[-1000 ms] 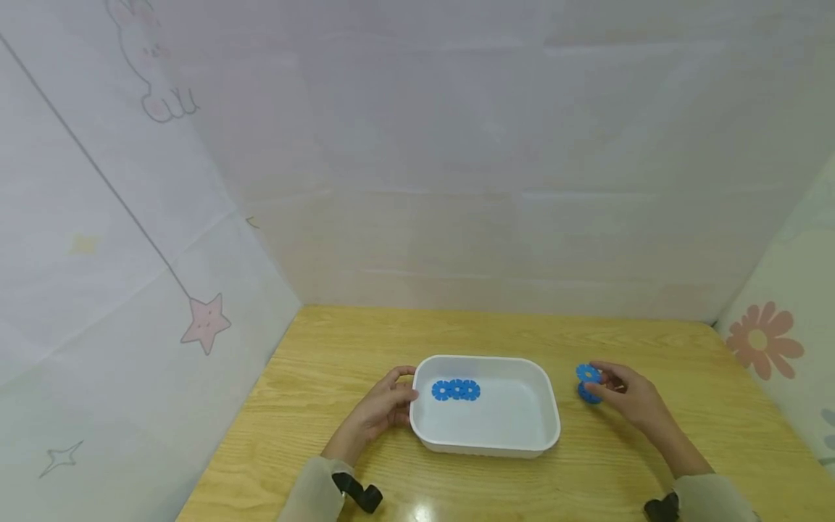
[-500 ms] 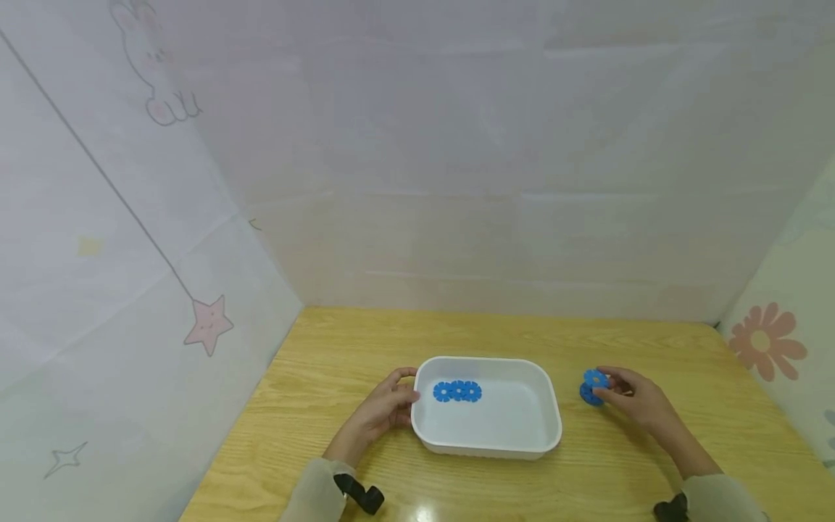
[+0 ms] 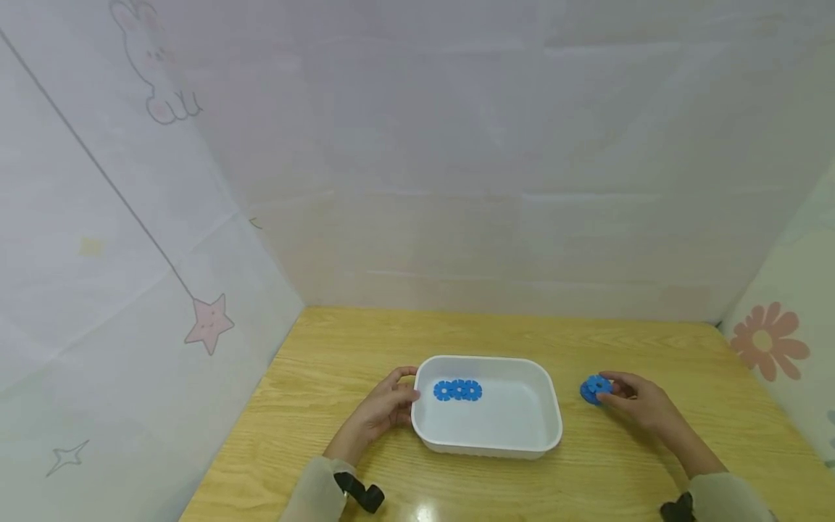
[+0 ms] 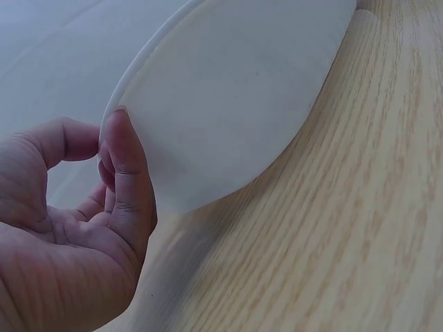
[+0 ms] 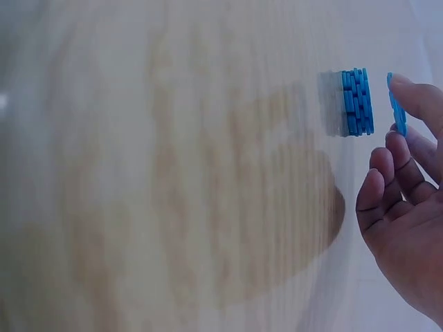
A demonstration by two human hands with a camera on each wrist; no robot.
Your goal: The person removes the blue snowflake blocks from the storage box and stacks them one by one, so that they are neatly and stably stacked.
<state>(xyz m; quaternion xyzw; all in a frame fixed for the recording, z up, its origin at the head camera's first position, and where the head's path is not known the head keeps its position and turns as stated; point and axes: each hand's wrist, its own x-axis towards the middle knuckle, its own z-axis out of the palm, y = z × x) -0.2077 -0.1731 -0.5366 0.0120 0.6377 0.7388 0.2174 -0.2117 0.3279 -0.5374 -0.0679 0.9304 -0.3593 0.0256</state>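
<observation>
My left hand [image 3: 383,407] holds the left rim of a white plastic tray [image 3: 499,415]. In the left wrist view, its thumb and fingers pinch the tray wall [image 4: 228,104]. Several blue snowflake discs [image 3: 459,391] lie in an overlapping row inside the tray, toward its back left. To the right of the tray, my right hand [image 3: 642,401] pinches one blue snowflake disc [image 5: 397,105] by its edge. A short stack of the same discs [image 5: 356,102] stands on the table just below it. The right wrist view shows a gap between held disc and stack.
The wooden table [image 3: 496,333] carries the tray and the stack. A pale printed cloth [image 3: 457,181] hangs at the back and both sides, meeting the table's edges. Each wrist wears a black strap with a small device [image 3: 360,493].
My right hand has moved a little right and down, bringing the pinched disc lower and closer over the stack. My left hand and the tray have stayed in place.
</observation>
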